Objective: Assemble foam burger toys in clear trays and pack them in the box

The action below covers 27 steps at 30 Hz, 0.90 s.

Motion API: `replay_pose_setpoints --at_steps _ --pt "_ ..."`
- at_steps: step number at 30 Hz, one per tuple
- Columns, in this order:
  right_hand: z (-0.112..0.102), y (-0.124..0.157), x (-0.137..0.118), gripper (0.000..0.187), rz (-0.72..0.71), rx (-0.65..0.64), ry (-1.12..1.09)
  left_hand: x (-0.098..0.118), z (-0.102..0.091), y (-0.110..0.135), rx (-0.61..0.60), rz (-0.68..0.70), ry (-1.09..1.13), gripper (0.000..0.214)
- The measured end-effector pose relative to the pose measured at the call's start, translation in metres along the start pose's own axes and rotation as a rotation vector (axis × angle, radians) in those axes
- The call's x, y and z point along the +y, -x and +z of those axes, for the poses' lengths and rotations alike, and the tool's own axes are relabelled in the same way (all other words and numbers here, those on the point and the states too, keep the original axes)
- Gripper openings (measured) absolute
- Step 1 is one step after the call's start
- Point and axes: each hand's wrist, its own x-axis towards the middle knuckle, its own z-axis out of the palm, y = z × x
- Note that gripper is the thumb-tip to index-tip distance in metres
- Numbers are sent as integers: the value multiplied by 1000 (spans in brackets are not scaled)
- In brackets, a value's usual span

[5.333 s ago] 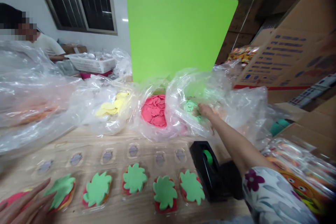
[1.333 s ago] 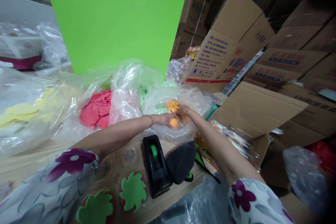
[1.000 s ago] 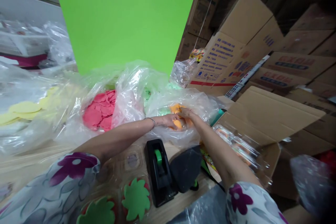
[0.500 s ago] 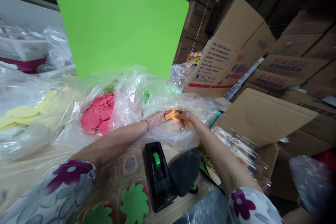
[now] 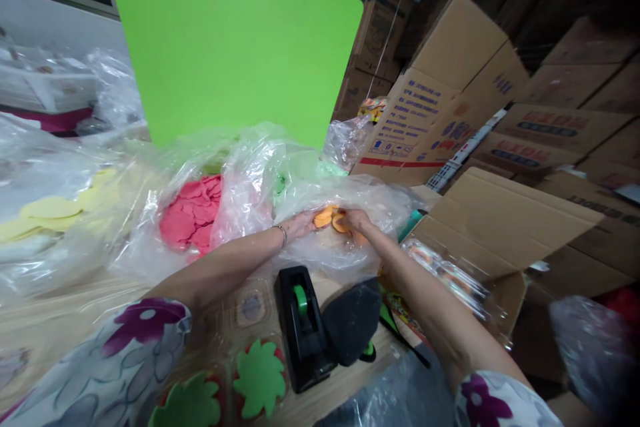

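Note:
Both hands are at the mouth of a clear plastic bag (image 5: 300, 260) on the table. In my left hand (image 5: 302, 224), which wears a bracelet, is a flat orange foam piece (image 5: 323, 217). My right hand (image 5: 357, 220) has its fingers closed on another orange piece (image 5: 341, 221), just beside the first. Its fingers are partly hidden. Paler pieces lie below the hands inside the bag, too blurred to name. Closer to me are a black tape dispenser (image 5: 303, 333) with green tape and green leaf-shaped foam pieces (image 5: 260, 379) in clear trays.
Bags of red pieces (image 5: 193, 213) and yellow pieces (image 5: 53, 207) lie to the left. A green board (image 5: 235, 47) stands behind. At right, an open carton (image 5: 500, 227) holds clear packs (image 5: 445, 273). A dark grey pad (image 5: 353, 320) lies beside the dispenser.
The orange pieces between my hands now show as two separate parts with a gap, where they overlapped before. The view has shifted slightly; my hands stay over the bag.

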Motion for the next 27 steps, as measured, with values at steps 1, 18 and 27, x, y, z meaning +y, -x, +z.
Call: replay_pose_setpoints --at_steps 1,18,27 --pt "-6 5 1 24 -2 26 -49 2 2 2 16 -19 14 27" --pt "4 187 -118 35 -623 331 -400 51 55 196 114 -68 438 50" --pt "46 285 -157 36 -880 457 -57 48 56 316 419 193 433 39"
